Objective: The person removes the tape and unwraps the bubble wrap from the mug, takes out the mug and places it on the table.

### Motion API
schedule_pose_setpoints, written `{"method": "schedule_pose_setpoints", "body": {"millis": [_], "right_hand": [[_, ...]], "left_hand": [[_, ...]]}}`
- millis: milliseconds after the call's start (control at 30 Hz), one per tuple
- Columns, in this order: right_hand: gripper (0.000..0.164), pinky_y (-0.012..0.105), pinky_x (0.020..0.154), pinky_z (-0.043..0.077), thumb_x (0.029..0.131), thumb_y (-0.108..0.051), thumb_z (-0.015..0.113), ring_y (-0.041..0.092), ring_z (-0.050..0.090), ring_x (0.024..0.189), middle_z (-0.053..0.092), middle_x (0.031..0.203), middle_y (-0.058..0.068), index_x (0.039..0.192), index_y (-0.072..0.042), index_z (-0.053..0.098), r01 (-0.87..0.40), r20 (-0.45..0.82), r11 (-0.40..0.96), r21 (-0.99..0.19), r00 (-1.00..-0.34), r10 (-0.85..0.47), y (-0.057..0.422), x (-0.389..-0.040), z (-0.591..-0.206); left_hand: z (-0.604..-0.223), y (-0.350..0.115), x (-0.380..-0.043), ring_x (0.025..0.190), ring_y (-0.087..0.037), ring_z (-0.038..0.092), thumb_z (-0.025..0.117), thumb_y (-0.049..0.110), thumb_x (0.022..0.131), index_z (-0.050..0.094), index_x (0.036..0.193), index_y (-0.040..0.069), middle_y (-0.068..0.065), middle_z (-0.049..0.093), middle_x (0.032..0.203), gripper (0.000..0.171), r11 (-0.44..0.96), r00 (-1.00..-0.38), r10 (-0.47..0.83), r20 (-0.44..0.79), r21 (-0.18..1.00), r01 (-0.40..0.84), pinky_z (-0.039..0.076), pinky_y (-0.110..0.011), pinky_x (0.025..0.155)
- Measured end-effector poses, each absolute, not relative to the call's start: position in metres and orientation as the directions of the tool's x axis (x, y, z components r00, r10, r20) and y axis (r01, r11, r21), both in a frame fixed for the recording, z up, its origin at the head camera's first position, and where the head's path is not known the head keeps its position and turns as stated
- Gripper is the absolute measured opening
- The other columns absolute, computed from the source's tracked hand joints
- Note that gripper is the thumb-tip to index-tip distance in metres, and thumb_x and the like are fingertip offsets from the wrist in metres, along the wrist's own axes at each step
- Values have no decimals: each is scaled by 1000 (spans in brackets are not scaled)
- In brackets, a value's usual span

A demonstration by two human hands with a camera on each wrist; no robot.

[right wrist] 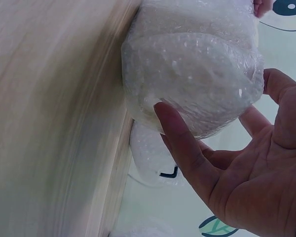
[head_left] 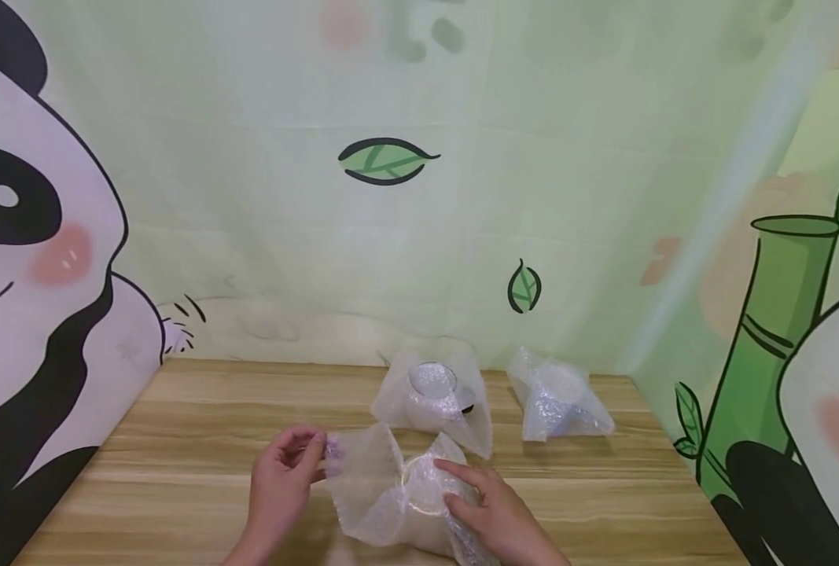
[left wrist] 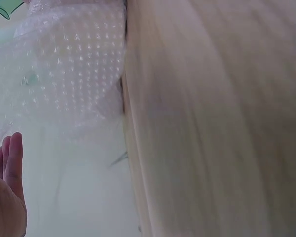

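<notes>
At the table's front, a round item with a pale gold rim [head_left: 406, 481] sits in bubble wrap [head_left: 362, 503]; the wrap blurs what kind of thing it is. My left hand [head_left: 285, 475] pinches the far left edge of the wrap, drawing a loose flap out to that side. Curved round the right side of the wrapped item is my right hand [head_left: 493, 507], thumb and fingers spread on it. In the right wrist view, those fingers [right wrist: 180, 136] touch the bubbly wrap [right wrist: 192, 84]. The left wrist view shows the raised flap [left wrist: 79, 64] beside the left hand [left wrist: 7, 192].
Behind the hands lies another bubble-wrapped item [head_left: 429, 405] with a dark round rim and a small black part. A third wrapped bundle [head_left: 561, 401] rests farther right. The wooden table [head_left: 200, 440] meets a printed panda backdrop [head_left: 249, 236].
</notes>
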State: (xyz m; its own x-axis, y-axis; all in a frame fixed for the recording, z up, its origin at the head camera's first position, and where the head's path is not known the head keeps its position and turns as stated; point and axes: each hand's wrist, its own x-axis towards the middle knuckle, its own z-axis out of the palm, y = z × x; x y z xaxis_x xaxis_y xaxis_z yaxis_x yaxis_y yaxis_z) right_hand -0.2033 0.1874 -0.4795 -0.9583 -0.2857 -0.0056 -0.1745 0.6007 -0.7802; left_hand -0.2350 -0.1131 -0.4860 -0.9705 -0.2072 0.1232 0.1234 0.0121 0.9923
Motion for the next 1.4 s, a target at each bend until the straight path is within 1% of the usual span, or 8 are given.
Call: {"method": "schedule_pose_setpoints", "body": {"millis": [367, 633, 833, 1033, 1100, 1200, 1300, 1400], "right_hand": [[44, 38, 82, 46, 99, -38, 68, 21, 50, 98, 60, 133, 12, 142, -37, 62, -179, -2, 606, -775, -958, -285, 188, -203, -479], [43, 55, 98, 49, 99, -38, 68, 31, 54, 125, 57, 144, 17, 141, -37, 63, -197, 20, 607, -770, -958, -286, 187, -204, -480], [43, 54, 97, 49, 98, -37, 69, 29, 53, 121, 56, 145, 18, 141, -38, 63, -199, 23, 609, -768, -959, -283, 187, -204, -479], [43, 42, 87, 47, 98, -37, 69, 25, 51, 106, 58, 137, 15, 141, -37, 64, -196, 19, 621, -759, -960, -280, 187, -204, -479], [43, 40, 85, 46, 98, -37, 69, 24, 50, 103, 58, 135, 14, 140, -36, 64, -196, 19, 623, -757, -960, -278, 187, -204, -478], [43, 41, 86, 47, 98, -37, 69, 24, 51, 104, 59, 134, 14, 141, -36, 64, -195, 18, 621, -759, -960, -279, 187, -204, -478], [43, 49, 94, 49, 99, -37, 68, 28, 54, 117, 58, 142, 16, 141, -35, 64, -203, 21, 606, -769, -956, -293, 188, -205, -479], [43, 53, 103, 48, 99, -36, 67, 32, 52, 131, 57, 149, 15, 142, -35, 63, -220, 31, 587, -779, -949, -315, 188, -206, -480]], "left_hand": [[-489, -128, -228, 86, -10, 75, 62, 14, 105, 67, 112, -4, 1, 76, 93, 20, 27, -969, -218, 120, 993, 117, 65, -33, 70], [-475, -136, -228, 96, -7, 71, 63, 7, 103, 57, 130, 5, 0, 73, 106, 29, 62, -923, -290, 252, 968, 245, 63, -26, 78], [-462, -136, -226, 126, 1, 53, 71, -2, 93, 57, 137, 8, 6, 61, 129, 47, 303, -782, -361, 508, 857, 417, 39, -9, 108], [-450, -119, -221, 131, -18, 51, 76, -6, 77, 66, 124, 0, -18, 63, 129, 49, 479, -536, -183, 824, 551, 684, 31, -20, 118], [-447, -109, -217, 128, -20, 55, 77, -4, 78, 67, 124, 4, -14, 64, 128, 48, 481, -549, -91, 831, 519, 707, 33, -19, 117], [-448, -94, -211, 118, -15, 62, 81, 5, 82, 65, 126, 14, 0, 66, 125, 47, 504, -666, 60, 743, 553, 663, 47, -20, 105], [-453, -81, -207, 107, -14, 68, 82, 20, 88, 61, 132, 19, 6, 68, 120, 49, 534, -807, 219, 548, 626, 569, 57, -26, 89], [-459, -74, -207, 100, -20, 71, 78, 40, 92, 55, 142, 16, 1, 69, 119, 60, 560, -876, 345, 336, 675, 479, 60, -34, 81]]}}
